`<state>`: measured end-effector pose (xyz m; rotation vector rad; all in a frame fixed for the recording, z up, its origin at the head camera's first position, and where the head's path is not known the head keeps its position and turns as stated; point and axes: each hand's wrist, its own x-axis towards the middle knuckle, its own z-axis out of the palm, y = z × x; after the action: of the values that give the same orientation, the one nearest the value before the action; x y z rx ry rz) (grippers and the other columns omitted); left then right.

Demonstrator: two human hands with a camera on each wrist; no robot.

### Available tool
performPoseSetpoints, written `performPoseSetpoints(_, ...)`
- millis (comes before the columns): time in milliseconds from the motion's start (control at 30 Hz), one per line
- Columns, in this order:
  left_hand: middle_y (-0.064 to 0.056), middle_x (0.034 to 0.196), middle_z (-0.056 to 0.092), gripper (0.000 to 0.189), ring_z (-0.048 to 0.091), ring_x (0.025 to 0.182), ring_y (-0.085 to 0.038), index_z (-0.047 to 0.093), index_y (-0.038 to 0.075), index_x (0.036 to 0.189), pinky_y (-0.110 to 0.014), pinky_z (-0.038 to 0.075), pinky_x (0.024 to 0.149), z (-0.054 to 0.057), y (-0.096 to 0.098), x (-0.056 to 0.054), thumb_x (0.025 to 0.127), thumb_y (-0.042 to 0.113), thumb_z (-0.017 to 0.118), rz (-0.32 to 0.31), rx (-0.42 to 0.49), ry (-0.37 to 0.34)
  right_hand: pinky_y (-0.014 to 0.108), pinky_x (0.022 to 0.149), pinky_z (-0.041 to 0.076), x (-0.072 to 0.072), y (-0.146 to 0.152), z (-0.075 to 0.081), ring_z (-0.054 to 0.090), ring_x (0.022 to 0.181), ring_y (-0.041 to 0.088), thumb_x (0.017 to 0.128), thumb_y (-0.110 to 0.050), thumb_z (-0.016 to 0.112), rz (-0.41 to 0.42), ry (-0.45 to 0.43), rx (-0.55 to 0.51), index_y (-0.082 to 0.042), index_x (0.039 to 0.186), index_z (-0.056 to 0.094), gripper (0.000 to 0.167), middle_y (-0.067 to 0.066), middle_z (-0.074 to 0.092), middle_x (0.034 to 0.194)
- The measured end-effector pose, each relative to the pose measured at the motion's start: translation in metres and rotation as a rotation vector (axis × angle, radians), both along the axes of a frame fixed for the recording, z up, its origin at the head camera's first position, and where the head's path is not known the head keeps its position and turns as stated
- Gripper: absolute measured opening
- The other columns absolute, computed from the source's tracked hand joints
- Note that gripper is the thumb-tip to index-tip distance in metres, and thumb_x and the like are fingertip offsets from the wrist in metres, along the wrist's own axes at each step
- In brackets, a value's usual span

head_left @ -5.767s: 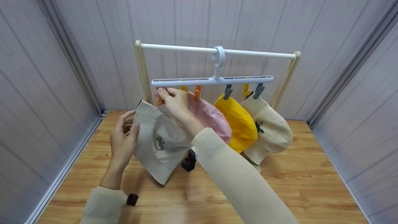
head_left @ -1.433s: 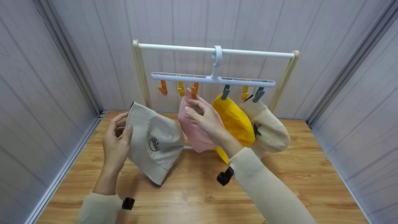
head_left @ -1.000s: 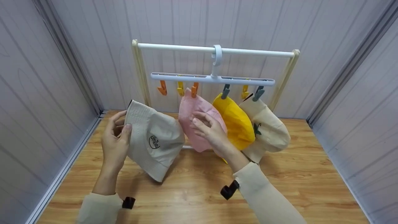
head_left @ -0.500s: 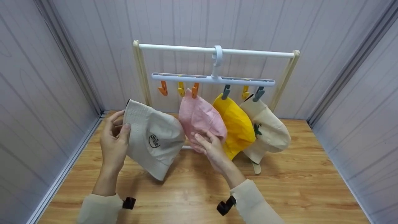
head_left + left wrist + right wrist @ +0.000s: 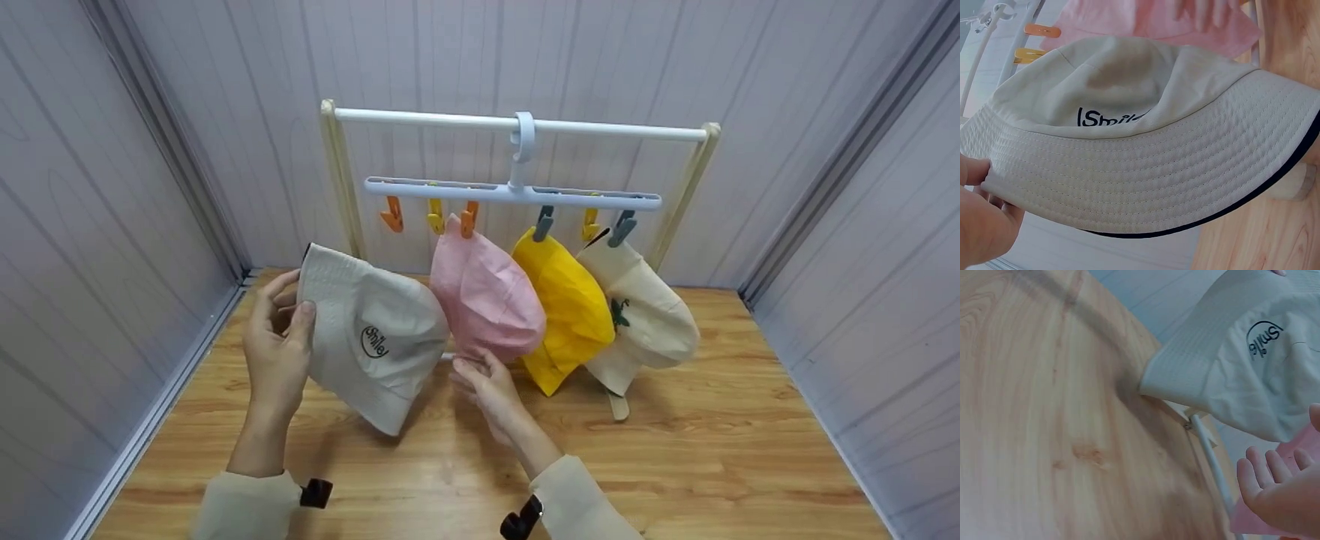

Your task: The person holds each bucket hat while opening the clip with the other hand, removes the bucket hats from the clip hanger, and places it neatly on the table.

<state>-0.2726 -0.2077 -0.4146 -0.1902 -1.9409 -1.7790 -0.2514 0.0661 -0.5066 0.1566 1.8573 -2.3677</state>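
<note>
My left hand (image 5: 277, 349) pinches the brim edge of a light grey bucket hat (image 5: 375, 330) with a printed "Smile" logo, thumb on the near side. Dark trim lines that brim in the left wrist view. Beside it a pink bucket hat (image 5: 487, 300) hangs from an orange clip (image 5: 469, 219). At the pink hat's lower edge is my right hand (image 5: 491, 397), its fingers loosely bent and gripping nothing; whether they touch the fabric I cannot tell. Above the grey hat, the leftmost orange clip (image 5: 391, 215) and a yellow clip (image 5: 435, 216) hang without a hat.
A pale blue clip hanger (image 5: 450, 189) hooks over the white rail (image 5: 622, 129) of a wooden-legged stand. A yellow hat (image 5: 574, 315) and a cream hat (image 5: 649, 315) hang from grey clips on the right. Panel walls enclose the wood-grain floor (image 5: 712, 450).
My right hand has left the leftmost orange clip and moved down across the pink hat to its lower edge. The left hand, still holding the grey hat, has shifted slightly left.
</note>
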Motion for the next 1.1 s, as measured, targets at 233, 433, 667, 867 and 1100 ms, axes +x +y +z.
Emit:
performPoseSetpoints(233, -0.006, 0.117, 0.066, 0.042, 0.063, 0.101, -0.025, 0.062, 0.015, 0.145, -0.026, 0.054, 0.08, -0.001, 0.003, 0.0, 0.106, 0.0, 0.06, 0.003, 0.03, -0.003, 0.051, 0.108, 0.053, 0.002, -0.017, -0.016, 0.068, 0.112, 0.029, 0.105, -0.016, 0.065, -0.012, -0.071, -0.073, 0.006, 0.154, 0.037, 0.061, 0.025, 0.059, 0.14)
performPoseSetpoints(433, -0.007, 0.119, 0.067, 0.043, 0.063, 0.103, -0.024, 0.061, 0.016, 0.146, -0.026, 0.053, 0.08, -0.003, 0.004, 0.0, 0.106, 0.0, 0.059, 0.01, 0.034, -0.001, 0.048, 0.103, 0.056, 0.004, -0.03, -0.022, 0.069, 0.108, 0.029, 0.103, -0.017, 0.066, 0.002, -0.123, -0.094, 0.003, 0.154, 0.04, 0.06, 0.021, 0.061, 0.136)
performPoseSetpoints(667, -0.007, 0.117, 0.065, 0.043, 0.061, 0.101, -0.025, 0.061, 0.014, 0.147, -0.026, 0.053, 0.077, -0.004, 0.003, 0.0, 0.106, -0.001, 0.059, -0.01, 0.066, -0.006, 0.047, 0.103, 0.055, 0.009, -0.037, -0.027, 0.067, 0.11, 0.029, 0.103, -0.02, 0.066, 0.031, -0.143, -0.088, 0.002, 0.154, 0.04, 0.061, 0.014, 0.061, 0.129)
performPoseSetpoints(867, -0.007, 0.113, 0.066, 0.044, 0.061, 0.098, -0.024, 0.062, 0.014, 0.145, -0.025, 0.051, 0.075, -0.006, 0.005, -0.001, 0.105, -0.003, 0.059, 0.011, 0.087, -0.013, 0.047, 0.103, 0.055, 0.01, -0.042, -0.027, 0.065, 0.108, 0.028, 0.103, -0.019, 0.066, 0.036, -0.181, -0.109, 0.002, 0.155, 0.038, 0.063, 0.014, 0.064, 0.124)
performPoseSetpoints(1100, -0.007, 0.113, 0.067, 0.043, 0.061, 0.095, -0.023, 0.062, 0.012, 0.145, -0.024, 0.051, 0.074, -0.006, 0.005, -0.002, 0.105, -0.004, 0.059, 0.03, 0.092, -0.011, 0.044, 0.1, 0.056, 0.011, -0.046, -0.029, 0.063, 0.1, 0.023, 0.101, -0.02, 0.069, 0.037, -0.188, -0.11, 0.002, 0.155, 0.037, 0.066, 0.01, 0.064, 0.113)
